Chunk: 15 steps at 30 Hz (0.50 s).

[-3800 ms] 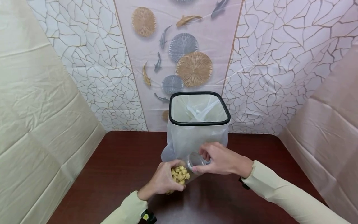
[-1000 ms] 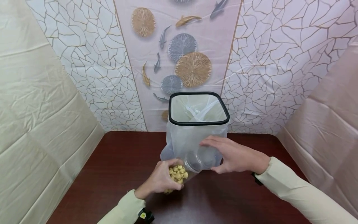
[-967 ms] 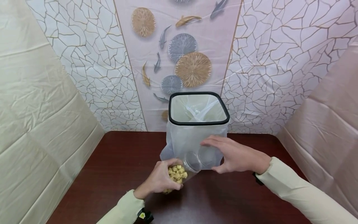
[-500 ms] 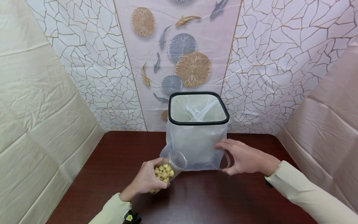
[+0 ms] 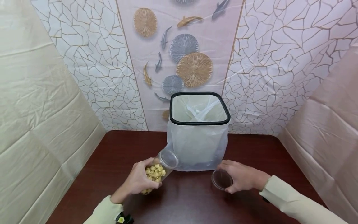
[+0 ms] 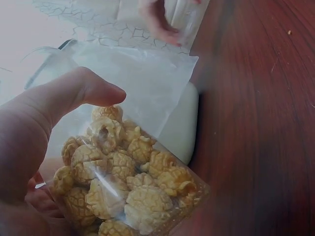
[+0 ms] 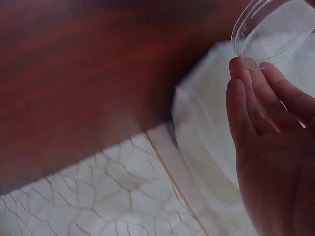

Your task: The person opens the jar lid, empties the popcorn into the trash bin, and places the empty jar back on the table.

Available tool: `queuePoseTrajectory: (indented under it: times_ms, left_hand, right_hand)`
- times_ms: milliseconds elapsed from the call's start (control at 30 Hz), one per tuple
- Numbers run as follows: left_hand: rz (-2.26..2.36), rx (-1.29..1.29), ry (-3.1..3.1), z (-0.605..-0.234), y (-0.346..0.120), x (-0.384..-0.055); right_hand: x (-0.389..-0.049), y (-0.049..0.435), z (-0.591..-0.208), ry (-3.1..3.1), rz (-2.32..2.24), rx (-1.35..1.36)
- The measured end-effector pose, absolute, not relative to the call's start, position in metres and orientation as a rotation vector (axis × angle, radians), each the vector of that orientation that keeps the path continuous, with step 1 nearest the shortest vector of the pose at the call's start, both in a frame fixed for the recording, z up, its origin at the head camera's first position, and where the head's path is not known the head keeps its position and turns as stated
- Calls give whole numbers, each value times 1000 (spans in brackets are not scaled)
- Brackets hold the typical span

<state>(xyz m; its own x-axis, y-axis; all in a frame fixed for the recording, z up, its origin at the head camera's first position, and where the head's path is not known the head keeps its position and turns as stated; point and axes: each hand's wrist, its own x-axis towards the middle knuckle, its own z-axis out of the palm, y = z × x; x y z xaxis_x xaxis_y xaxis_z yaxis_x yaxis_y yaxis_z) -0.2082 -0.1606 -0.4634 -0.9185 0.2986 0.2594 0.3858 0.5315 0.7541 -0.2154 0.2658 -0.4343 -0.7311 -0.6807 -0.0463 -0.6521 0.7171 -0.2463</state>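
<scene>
A: Quick, what's the jar (image 5: 168, 168) look like?

B: Clear plastic, round, mouth open. Lower part's full of popcorn (image 5: 155, 172), upper part's bare. It's tilted, mouth up twd the bin (image 5: 199, 123).

A: And the popcorn up close?

B: Tan-gold, roundish, craggy, w/ a glossy highlight on the jar wall in the L wrist view.

A: Where's the jar, exactly?

B: In the L hand (image 5: 137, 179), near the bin's front L corner in the head view. Can't tell if the base touches the table (image 5: 193, 203).

A: L hand's state?

B: Curled round the jar, thumb on one side, fingers on the other.

A: R hand (image 5: 242, 176)?

B: Pinching the lid (image 5: 222, 179) by its edge, well apart from the jar. Lid's clear, round, rimmed; small marks on it, too blurry to read. Can't tell if it meets the table.

A: Counts, pls.

B: Hands 2, jar 1, lid 1, bin 1, bag (image 5: 197, 144) 1. Popcorn: lots, overlapping, no exact no.

A: Bin details?

B: Black rim, whitish bag draped over the outside, standing at the table's far side.

A: Backdrop (image 5: 285, 59)?

B: Printed fish (image 5: 190, 21), 6 total: 2 gold, 4 gray.
</scene>
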Motion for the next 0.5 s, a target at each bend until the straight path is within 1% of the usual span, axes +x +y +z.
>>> queuePoseTrajectory:
  times_ms: [167,500]
  left_hand:
    - [-1350,-567,-2685,-466,-165,-207]
    - [-1367,-553,-2695,-470,-166,-206]
  right_hand:
    - [-211,267,-452,2723,-325,-978]
    - [-212,273,-466,2746,-306,-1043]
